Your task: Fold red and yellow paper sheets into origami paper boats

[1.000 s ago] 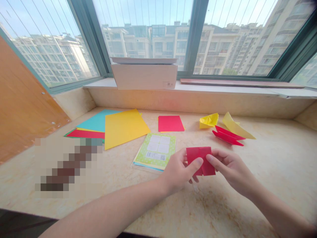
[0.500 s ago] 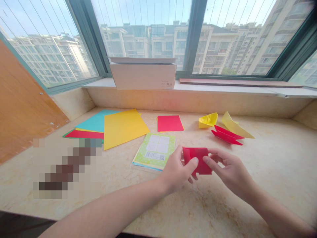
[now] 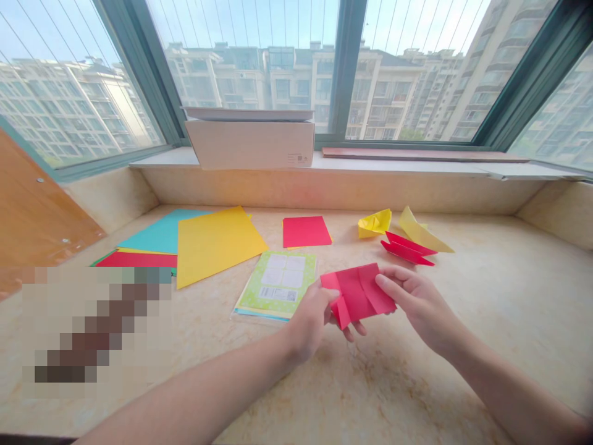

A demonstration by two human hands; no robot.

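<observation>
Red origami paper point(image 3: 357, 295), folded into creased panels, is up in the air between my hands, above the stone counter point(image 3: 463, 377) and just right of a green-patterned paper pack point(image 3: 277, 285). My left hand point(image 3: 309, 324) pinches its left end, thumb on top and fingers curled beneath. My right hand point(image 3: 421, 306) meets its right end with the fingers pressed together; I cannot tell whether that thumb pinches too. Farther along the counter lie a yellow sheet point(image 3: 217, 246), a teal sheet point(image 3: 157, 233) and a red sheet point(image 3: 301, 232). To the right sit a yellow paper boat point(image 3: 374, 223), a red folded piece point(image 3: 407, 249) and a yellow folded piece point(image 3: 417, 232). A cardboard box point(image 3: 250, 145) stands on the window ledge point(image 3: 417, 164).
</observation>
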